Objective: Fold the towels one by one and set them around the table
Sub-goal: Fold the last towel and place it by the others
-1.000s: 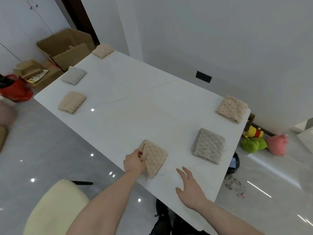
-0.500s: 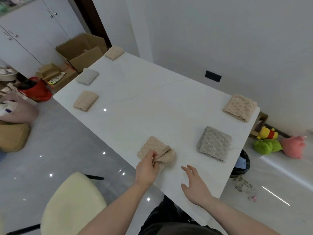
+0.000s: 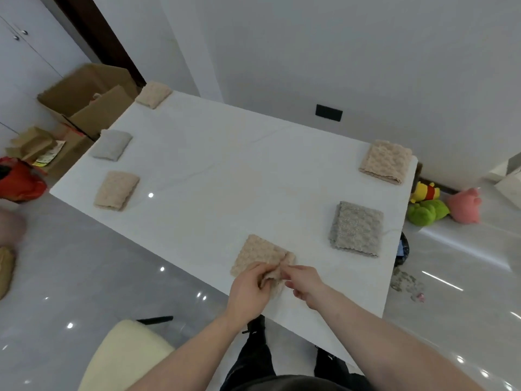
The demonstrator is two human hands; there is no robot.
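A beige towel (image 3: 260, 253) lies at the near edge of the white table (image 3: 225, 179), its near corner lifted and bunched. My left hand (image 3: 248, 292) and my right hand (image 3: 306, 283) both pinch that raised corner between them. Folded towels sit around the table: a grey one (image 3: 356, 228) at the right, a beige one (image 3: 386, 160) at the far right corner, a beige one (image 3: 117, 190) and a grey one (image 3: 112, 144) along the left edge, and a beige one (image 3: 153, 94) at the far left corner.
A cream chair (image 3: 124, 356) stands by the near left side of the table. Cardboard boxes (image 3: 84, 100) and a red bag (image 3: 19, 182) sit on the floor at the left. Plush toys (image 3: 434, 206) lie on the floor at the right.
My left hand slid from the towel's left edge to its near corner and lifted it. My right hand came off the table and took hold of the same corner.
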